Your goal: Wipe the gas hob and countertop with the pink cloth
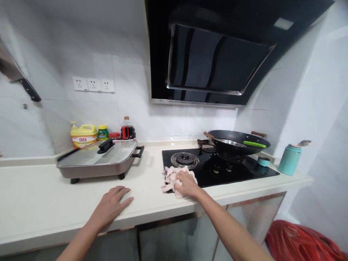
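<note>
My right hand [187, 184] presses a crumpled pale pink cloth [172, 177] onto the front left corner of the black glass gas stove [212, 175]. Its fingers are curled into the fabric, and part of the cloth hangs over onto the counter. Just behind the cloth lies the left burner [185, 159], bare of its pan support. My left hand [112, 204] rests on the white countertop [146, 197] near the front edge, fingers stretched out and holding nothing. Beyond it stands a brown electric pan [95, 171] under a glass lid with a black knob.
A black wok [231, 148] containing a green-handled item [254, 144] sits at the stove's back right. Farther right are a small teal cup [263, 161] and a teal flask [289, 159]. Bottles [127, 129] line the wall. The range hood [217, 65] overhangs the stove.
</note>
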Available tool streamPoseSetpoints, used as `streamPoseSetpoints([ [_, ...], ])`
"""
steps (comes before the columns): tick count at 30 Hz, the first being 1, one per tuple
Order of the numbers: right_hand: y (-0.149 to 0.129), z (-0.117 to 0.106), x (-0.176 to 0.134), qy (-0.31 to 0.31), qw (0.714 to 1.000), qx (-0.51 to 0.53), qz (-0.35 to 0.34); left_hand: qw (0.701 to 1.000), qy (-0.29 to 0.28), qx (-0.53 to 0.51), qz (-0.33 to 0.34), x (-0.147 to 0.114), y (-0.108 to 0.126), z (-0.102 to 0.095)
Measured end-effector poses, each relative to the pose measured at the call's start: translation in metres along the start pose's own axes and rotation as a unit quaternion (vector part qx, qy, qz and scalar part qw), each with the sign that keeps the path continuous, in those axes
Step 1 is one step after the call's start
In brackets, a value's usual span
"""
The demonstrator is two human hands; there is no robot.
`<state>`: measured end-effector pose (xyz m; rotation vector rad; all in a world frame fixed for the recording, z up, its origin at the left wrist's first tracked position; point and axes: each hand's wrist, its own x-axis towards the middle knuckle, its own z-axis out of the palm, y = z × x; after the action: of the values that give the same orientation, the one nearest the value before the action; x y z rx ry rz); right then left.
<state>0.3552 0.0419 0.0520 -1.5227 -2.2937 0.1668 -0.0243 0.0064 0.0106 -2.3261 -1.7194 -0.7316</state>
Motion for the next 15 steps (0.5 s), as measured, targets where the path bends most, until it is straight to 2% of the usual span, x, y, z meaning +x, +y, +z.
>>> streamPoseSetpoints([
  [5,0.05,-0.027,0.002,0.035,0.99,-0.021,0.134,1.0,-0.008,0.002,-0.015,0.002,0.001,-0.002],
  [7,0.061,-0.037,0.001,0.054,0.98,-0.03,0.19,1.0,-0.008,0.002,-0.016,0.002,0.0,-0.001],
  [9,0.062,-0.048,0.003,0.059,0.975,-0.034,0.211,1.0,-0.005,0.006,-0.015,0.003,-0.001,0.001],
  [11,0.055,-0.061,0.008,0.052,0.98,-0.032,0.188,1.0,-0.004,0.012,-0.013,0.006,-0.005,0.003],
  [15,0.038,-0.083,0.01,0.055,0.996,-0.011,0.072,1.0,-0.006,0.017,0.001,0.018,-0.016,0.011],
])
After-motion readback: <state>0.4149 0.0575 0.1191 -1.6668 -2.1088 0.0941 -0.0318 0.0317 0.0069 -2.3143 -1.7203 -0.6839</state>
